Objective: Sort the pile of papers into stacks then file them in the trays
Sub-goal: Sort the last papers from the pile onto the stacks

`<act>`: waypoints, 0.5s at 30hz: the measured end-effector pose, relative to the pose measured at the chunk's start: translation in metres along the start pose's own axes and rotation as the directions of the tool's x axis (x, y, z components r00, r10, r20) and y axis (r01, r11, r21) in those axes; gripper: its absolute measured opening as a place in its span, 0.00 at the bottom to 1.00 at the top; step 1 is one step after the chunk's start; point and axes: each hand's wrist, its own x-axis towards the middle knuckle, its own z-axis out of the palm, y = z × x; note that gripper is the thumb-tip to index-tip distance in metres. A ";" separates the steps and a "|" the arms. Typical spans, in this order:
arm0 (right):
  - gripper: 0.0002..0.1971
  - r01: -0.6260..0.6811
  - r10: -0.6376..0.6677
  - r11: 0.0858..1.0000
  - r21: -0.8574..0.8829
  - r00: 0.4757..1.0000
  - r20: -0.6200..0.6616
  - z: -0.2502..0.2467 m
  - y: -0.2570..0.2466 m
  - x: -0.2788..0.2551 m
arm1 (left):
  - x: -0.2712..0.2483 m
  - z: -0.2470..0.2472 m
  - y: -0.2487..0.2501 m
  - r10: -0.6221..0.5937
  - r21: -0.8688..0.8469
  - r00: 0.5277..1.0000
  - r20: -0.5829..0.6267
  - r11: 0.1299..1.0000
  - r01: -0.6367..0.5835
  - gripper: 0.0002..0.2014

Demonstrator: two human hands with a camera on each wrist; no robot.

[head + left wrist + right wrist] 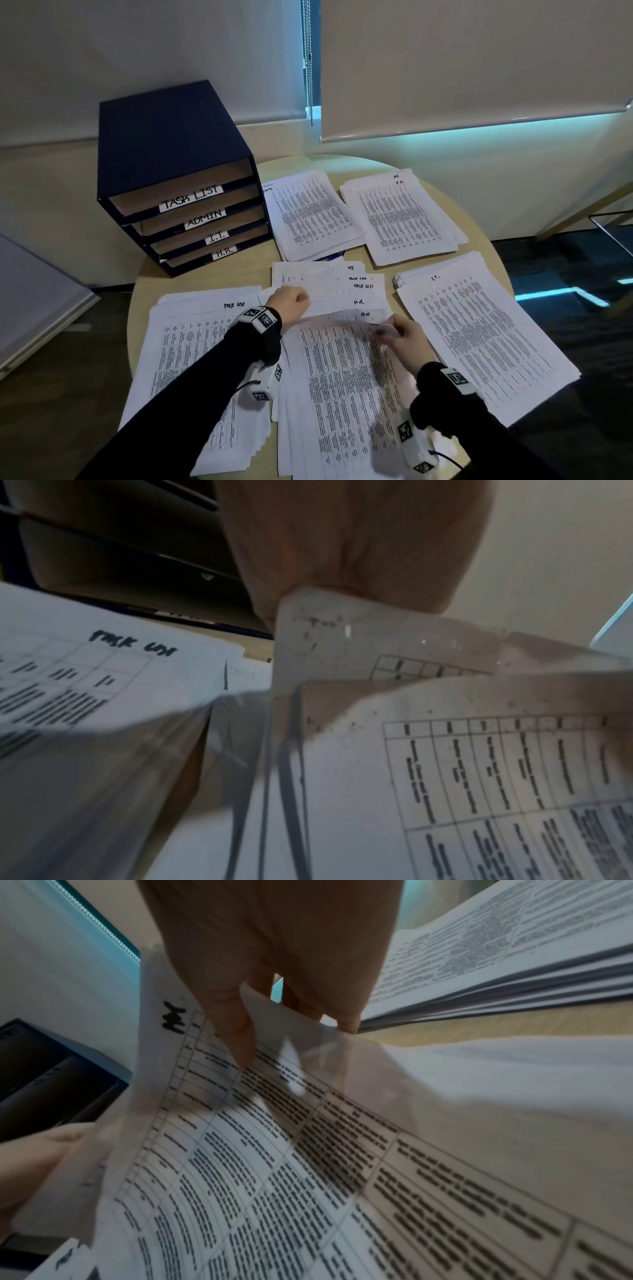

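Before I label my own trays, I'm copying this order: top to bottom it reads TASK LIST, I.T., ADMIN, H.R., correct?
Not quite. On the blue tray unit, the head view shows ADMIN second and I.T. third. TASK LIST on top and H.R. at the bottom are right.

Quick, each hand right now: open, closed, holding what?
Left hand: holding the sheet's top-left corner.
Right hand: pinching the same sheet's top-right corner.
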 end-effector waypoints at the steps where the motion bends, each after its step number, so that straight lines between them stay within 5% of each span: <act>1: 0.10 -0.008 0.008 1.000 0.008 1.000 -0.002 0.000 0.000 -0.001 | 0.001 0.002 0.001 0.001 0.043 1.000 -0.004 0.999 -0.001 0.08; 3: 0.11 -0.037 0.038 0.999 0.034 0.999 -0.015 0.000 0.002 -0.003 | -0.001 0.001 0.004 0.015 0.110 0.998 -0.064 0.994 -0.008 0.02; 6: 0.20 -0.106 0.107 0.992 0.063 0.994 -0.016 -0.003 0.008 -0.005 | -0.004 0.000 0.004 0.104 0.124 0.986 -0.132 0.988 -0.088 0.10; 9: 0.11 -0.102 0.102 0.995 -0.013 0.995 -0.003 -0.005 0.005 -0.006 | -0.014 0.002 -0.002 0.194 0.020 0.971 -0.138 0.981 -0.193 0.10; 15: 0.08 -0.076 0.075 0.997 -0.033 0.997 -0.028 -0.002 0.009 -0.004 | -0.023 0.003 -0.010 0.188 -0.082 0.968 -0.166 0.976 -0.203 0.12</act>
